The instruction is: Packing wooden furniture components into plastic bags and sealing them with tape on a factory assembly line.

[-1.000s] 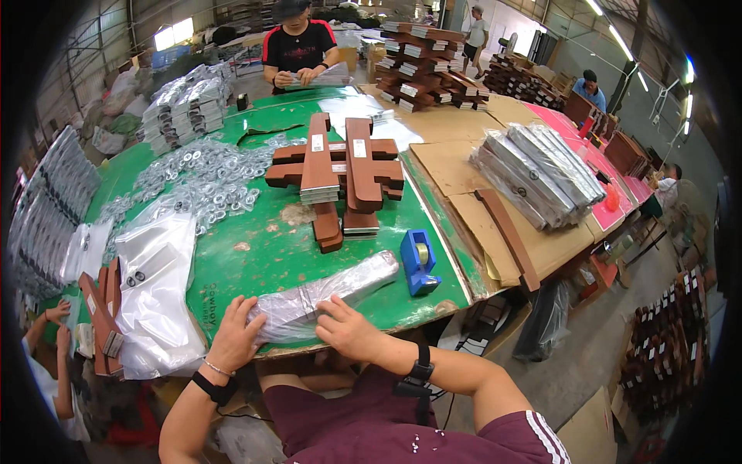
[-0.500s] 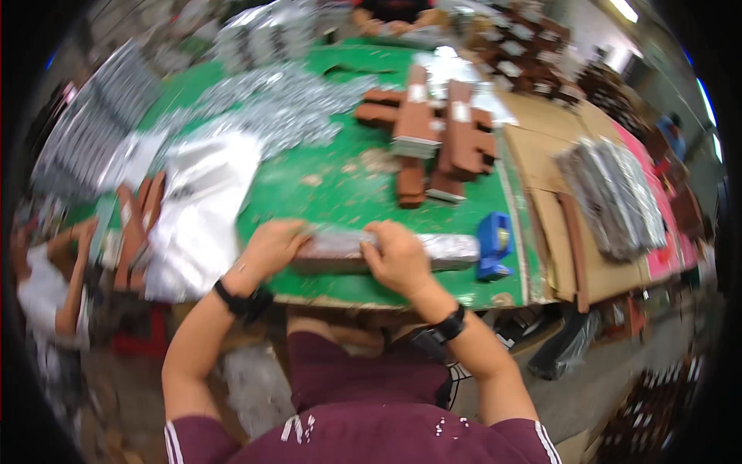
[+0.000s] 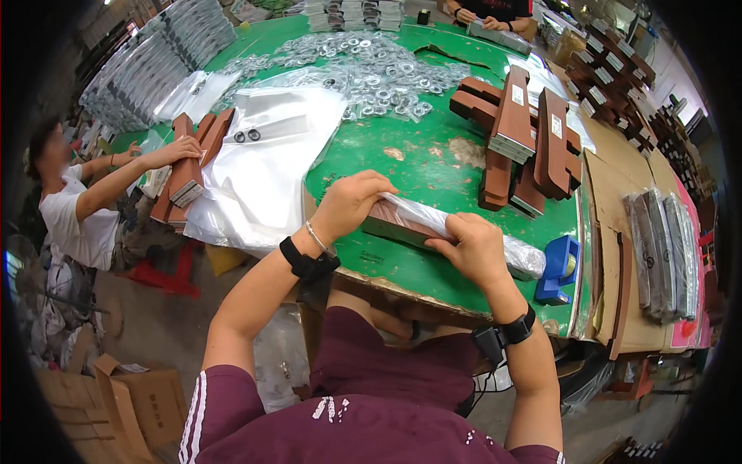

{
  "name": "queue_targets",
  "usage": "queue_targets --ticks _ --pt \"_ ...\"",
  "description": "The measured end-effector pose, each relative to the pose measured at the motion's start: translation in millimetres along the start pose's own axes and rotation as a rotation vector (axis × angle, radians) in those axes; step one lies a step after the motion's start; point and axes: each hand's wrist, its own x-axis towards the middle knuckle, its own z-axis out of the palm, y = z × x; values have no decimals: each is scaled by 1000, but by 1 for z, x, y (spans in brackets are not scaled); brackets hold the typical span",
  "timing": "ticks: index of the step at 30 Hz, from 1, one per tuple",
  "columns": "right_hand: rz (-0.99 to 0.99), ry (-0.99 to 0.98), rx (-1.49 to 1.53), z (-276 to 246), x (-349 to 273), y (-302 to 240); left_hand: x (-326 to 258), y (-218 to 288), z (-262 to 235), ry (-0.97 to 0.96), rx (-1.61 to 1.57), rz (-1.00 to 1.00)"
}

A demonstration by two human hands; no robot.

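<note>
A long bundle of brown slats [image 3: 402,230], partly covered by a clear plastic bag, lies at the near edge of the green table. My left hand [image 3: 354,203] pinches the bag's film at the bundle's left end, fingers closed. Around the middle, my right hand [image 3: 475,246] is closed, thumb on the near side and fingers over the top. The bag's wrapped right end reaches close to a blue tape dispenser [image 3: 558,271]. Left of my left hand lie flat clear plastic bags [image 3: 270,155], with two small dark rings [image 3: 246,136] on top.
Brown slats [image 3: 512,124] are stacked crosswise beyond my right hand. Many small bagged metal rings [image 3: 371,77] spread across the far table. A co-worker [image 3: 93,193] at left touches brown pieces [image 3: 185,174]; another person works across the table. Wrapped bundles [image 3: 661,251] lie on cardboard at right.
The view has turned left, shifting the table rightward in the picture. The bundle now slants down to the right. Brown slats show more at its left end, and both hands still hold it.
</note>
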Motion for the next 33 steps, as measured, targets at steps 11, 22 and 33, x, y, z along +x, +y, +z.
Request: queue_targets --ticks 11,22,33 --pt "3 -102 -12 -2 11 7 -18 -3 4 -67 20 126" --pt "-109 81 -161 5 -3 1 -18 -8 7 -29 -45 139" --pt "-175 213 5 46 28 -22 -18 -8 11 2 -33 92"
